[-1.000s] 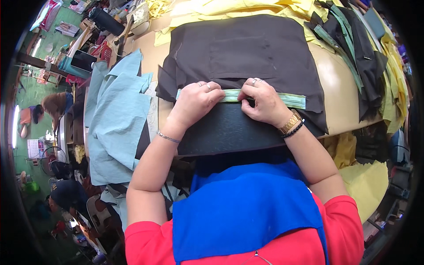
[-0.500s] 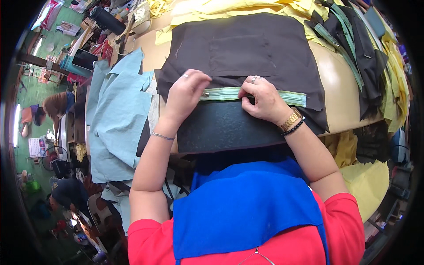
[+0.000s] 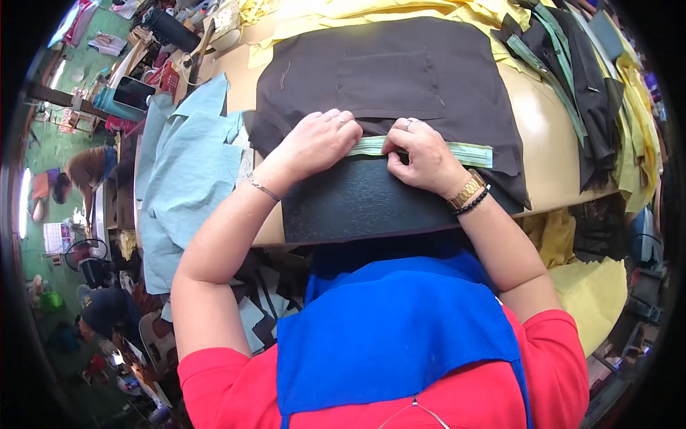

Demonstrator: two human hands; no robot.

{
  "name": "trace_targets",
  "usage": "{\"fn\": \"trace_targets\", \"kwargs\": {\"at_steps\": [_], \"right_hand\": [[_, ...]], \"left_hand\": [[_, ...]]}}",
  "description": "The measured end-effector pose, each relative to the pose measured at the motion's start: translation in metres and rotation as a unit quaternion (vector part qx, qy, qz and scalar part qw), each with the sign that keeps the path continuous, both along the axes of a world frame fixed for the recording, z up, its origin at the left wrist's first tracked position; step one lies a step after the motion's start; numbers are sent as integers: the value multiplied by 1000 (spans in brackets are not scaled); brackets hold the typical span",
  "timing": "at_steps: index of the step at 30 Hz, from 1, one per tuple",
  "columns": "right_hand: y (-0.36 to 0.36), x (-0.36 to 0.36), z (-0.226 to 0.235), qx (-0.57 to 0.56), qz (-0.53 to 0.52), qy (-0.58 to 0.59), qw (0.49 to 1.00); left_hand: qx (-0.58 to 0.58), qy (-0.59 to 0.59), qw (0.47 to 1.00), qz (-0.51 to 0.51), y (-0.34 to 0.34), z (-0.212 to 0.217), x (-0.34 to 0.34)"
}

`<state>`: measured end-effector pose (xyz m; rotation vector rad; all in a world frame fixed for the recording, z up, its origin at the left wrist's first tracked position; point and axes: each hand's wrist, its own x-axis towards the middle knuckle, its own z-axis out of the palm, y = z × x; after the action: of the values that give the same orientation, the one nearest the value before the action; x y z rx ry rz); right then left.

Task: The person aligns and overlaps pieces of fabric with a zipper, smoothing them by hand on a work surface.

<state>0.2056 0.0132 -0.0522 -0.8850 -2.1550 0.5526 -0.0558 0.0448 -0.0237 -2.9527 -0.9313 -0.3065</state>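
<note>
The person leans over the bench (image 3: pixel 550 136) and works at its near edge; both hands lie on a pale green zipper tape (image 3: pixel 457 151) that runs from left to right across a dark brown fabric panel (image 3: pixel 400 71). The left hand (image 3: pixel 314 143) lies flat with its fingers together and curled a little, pressing the left part of the tape down; it seems to be held so to keep the tape from sliding on the cloth. The right hand (image 3: pixel 421 154) is bent, with thumb and forefinger closed on the edge of the tape near its middle, a light pinch, probably to set the tape straight along the seam line. The tape sits at the lower border of the brown panel, just where a black stiff piece (image 3: pixel 364 204) begins; this black piece reaches over the near edge of the bench. A patch pocket shape shows on the brown panel, farther from the person.

The left end of the tape is covered by the left hand, so its length cannot be told; the fingertips of the right hand are partly hidden too. The blue apron (image 3: pixel 386 329) hides the underside of the bench. Light blue cloth pieces (image 3: pixel 186 171) hang over the left edge; yellow fabric (image 3: pixel 357 11) at the far edge is cut off by the frame; the small things at the far left corner are too blurred to name.
</note>
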Motion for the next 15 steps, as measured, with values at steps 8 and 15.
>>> {"fn": "trace_targets", "kwargs": {"at_steps": [8, 15], "right_hand": [[1, -1, -7, 25, 0, -20, 999], [-1, 0, -1, 25, 20, -30, 999]], "left_hand": [[-252, -201, 932, 164, -19, -14, -7], [-532, -498, 653, 208, -7, -10, -33]]}}
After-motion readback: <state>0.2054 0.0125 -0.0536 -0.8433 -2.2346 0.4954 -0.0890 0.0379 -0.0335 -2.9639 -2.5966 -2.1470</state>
